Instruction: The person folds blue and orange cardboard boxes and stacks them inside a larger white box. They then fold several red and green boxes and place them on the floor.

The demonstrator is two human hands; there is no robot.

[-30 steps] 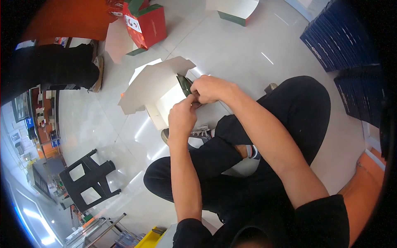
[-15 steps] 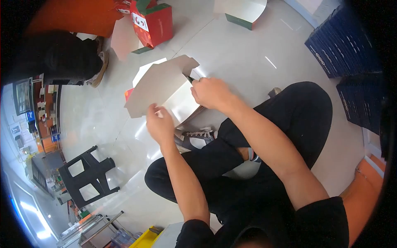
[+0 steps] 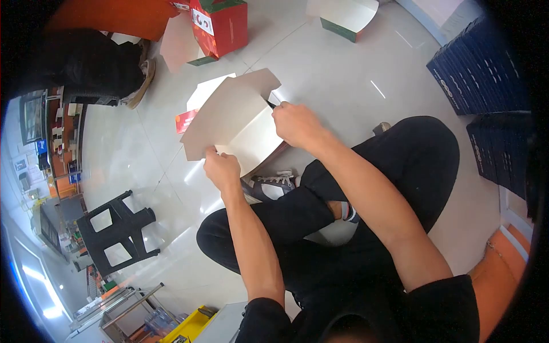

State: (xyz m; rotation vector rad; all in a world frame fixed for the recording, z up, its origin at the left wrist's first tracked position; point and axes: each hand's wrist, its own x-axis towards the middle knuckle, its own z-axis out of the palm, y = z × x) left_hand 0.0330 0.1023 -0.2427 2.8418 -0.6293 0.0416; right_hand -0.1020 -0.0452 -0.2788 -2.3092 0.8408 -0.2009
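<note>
A partly folded cardboard box lies before my crossed legs, its plain whitish inside facing me and a red printed flap showing at its left. My left hand pinches the near left corner of the cardboard. On the right side, my right hand is closed around the edge near a fold. Something small and dark shows beside the right fingertips; I cannot tell whether it is a separate thing. The box's underside is hidden from me.
A red and green box stands at the back, with an open carton piece farther right. Another person's shoe is at upper left. A black stool lies to the left. Stacked dark blue boxes line the right.
My left hand has moved in and taken hold of the cardboard's near corner. The right hand keeps its grip. The whole view has shifted slightly.
</note>
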